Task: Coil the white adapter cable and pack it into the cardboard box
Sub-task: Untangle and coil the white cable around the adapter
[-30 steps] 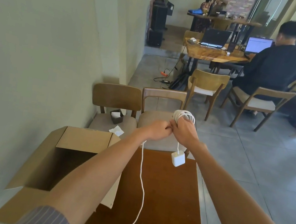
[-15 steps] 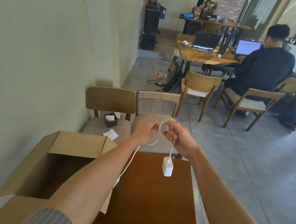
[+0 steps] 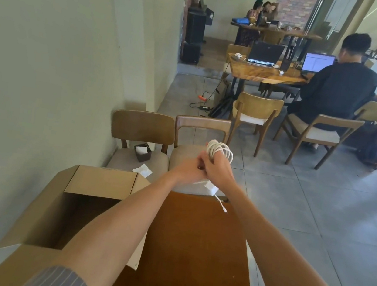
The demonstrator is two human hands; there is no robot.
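We are near the end of the coiling step. Our right hand (image 3: 218, 171) holds the white adapter cable (image 3: 221, 150) wound in loops around its fingers, raised above the far edge of the brown table (image 3: 193, 253). Our left hand (image 3: 189, 170) is closed against the right, apparently pinching the strand. The white adapter block (image 3: 211, 187) peeks out just below the hands, and a short tail with its connector (image 3: 223, 207) dangles over the far right corner of the table.

Half a second ago the block hung free on a longer strand and the coil was smaller; now most of the slack is wound up.

Next we judge the tail must be tucked in, then the bundle carried left and lowered into the open cardboard box (image 3: 101, 182) at the table's left edge.
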